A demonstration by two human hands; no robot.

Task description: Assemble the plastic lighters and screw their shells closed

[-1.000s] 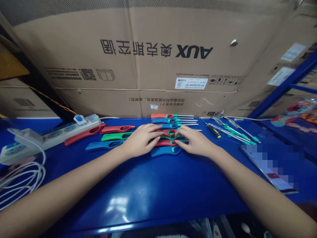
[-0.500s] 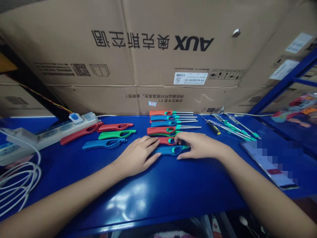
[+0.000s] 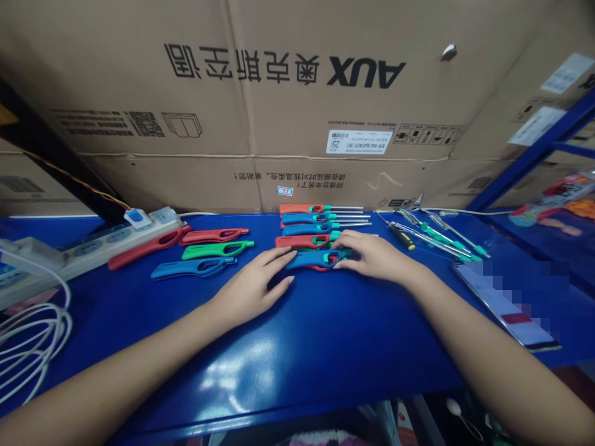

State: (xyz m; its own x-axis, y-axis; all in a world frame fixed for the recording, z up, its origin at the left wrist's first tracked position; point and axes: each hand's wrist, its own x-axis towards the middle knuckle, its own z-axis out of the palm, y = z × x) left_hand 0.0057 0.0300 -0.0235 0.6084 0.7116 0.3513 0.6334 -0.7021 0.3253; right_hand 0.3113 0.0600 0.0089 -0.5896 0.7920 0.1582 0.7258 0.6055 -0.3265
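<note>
A blue long-nosed lighter [image 3: 309, 258] lies over a red one at the near end of a stack of lighters. My right hand [image 3: 374, 257] pinches its front part, thumb and fingers around the nozzle end, which they partly hide. My left hand [image 3: 251, 285] rests at its rear end, fingers stretched out and touching it, thumb apart. Behind it lie several assembled lighters in a column, among them a red lighter [image 3: 290, 241] and an orange lighter [image 3: 295, 209], their metal tubes pointing right.
Left of my hands lie lighter handles without tubes: a blue handle [image 3: 186, 268], a green handle [image 3: 209, 250] and red ones. A power strip [image 3: 100, 248] and coiled white cable [image 3: 37, 353] are further left. Right are loose metal tubes [image 3: 437, 238], a screwdriver [image 3: 402, 236] and a phone [image 3: 506, 310].
The blue lighter has moved away from me, toward the stack, and now overlaps the red lighter behind it. My right hand moved with it and closed on its front; my left hand followed slightly.
</note>
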